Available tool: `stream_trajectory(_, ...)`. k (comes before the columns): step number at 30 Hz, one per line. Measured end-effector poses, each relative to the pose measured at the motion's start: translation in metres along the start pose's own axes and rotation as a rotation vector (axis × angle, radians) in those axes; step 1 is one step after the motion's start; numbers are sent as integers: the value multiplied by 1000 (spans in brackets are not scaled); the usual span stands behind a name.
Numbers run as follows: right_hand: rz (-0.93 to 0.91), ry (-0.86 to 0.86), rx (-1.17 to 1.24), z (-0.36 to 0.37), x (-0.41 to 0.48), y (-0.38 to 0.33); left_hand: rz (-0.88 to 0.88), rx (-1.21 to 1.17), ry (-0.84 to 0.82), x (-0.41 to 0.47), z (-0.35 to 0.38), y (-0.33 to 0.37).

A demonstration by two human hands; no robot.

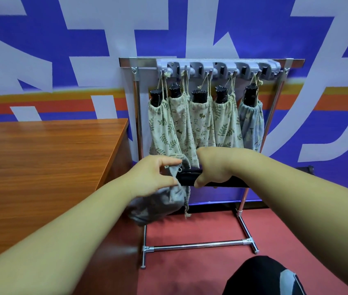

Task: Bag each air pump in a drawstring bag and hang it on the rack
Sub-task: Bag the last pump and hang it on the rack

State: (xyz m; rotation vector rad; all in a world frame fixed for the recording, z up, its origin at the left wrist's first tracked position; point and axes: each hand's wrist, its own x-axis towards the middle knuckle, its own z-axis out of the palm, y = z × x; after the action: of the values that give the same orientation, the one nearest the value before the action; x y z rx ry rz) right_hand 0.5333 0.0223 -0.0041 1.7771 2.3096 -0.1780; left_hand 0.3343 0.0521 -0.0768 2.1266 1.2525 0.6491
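Observation:
My right hand (pixel 213 167) grips a black air pump (pixel 188 177) held level in front of the rack. The pump's left end lies at the mouth of a grey drawstring bag (pixel 158 205), whose rim my left hand (pixel 154 177) pinches open. The bag's body hangs down below my left hand, its cord dangling. On the metal rack (pixel 138 107), several bagged pumps (pixel 198 122) hang by their cords from a grey hook strip (pixel 217 67), black pump tops sticking out of the bags.
A brown wooden table (pixel 41 158) stands to the left, its corner close to the rack's left post. The rack's chrome foot bar (pixel 198 244) rests on the red floor. A blue and white printed wall is behind. My dark knee (pixel 262 277) shows at the bottom.

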Motion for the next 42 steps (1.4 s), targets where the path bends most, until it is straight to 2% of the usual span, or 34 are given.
stream_trajectory(8,-64,108,-30,-20,-10,1,95,168,57,2,4,11)
stream_trajectory(15,-130,154,-86,-40,-16,2,127,134,120,1,8,23)
stream_trajectory(21,-169,177,-158,-54,-23,-9,84,94,163,1,10,27)
stream_trajectory(22,-194,243,-151,-54,-24,-10,62,75,159,1,10,26)
stream_trajectory(25,-364,613,-106,-46,-29,-9,14,1,147,1,8,19)
stream_trajectory(27,-450,694,29,-36,-38,-6,-15,-70,196,2,3,14)
stream_trajectory(30,-461,581,318,-18,-46,4,-73,-167,252,-1,-9,13)
stream_trajectory(32,-394,503,481,-10,-42,14,-77,-319,236,-5,-15,14)
stream_trajectory(37,-276,346,457,1,-34,25,-89,-693,208,-14,-28,19)
stream_trajectory(42,-252,306,486,-3,-30,21,-81,-818,152,-17,-31,19)
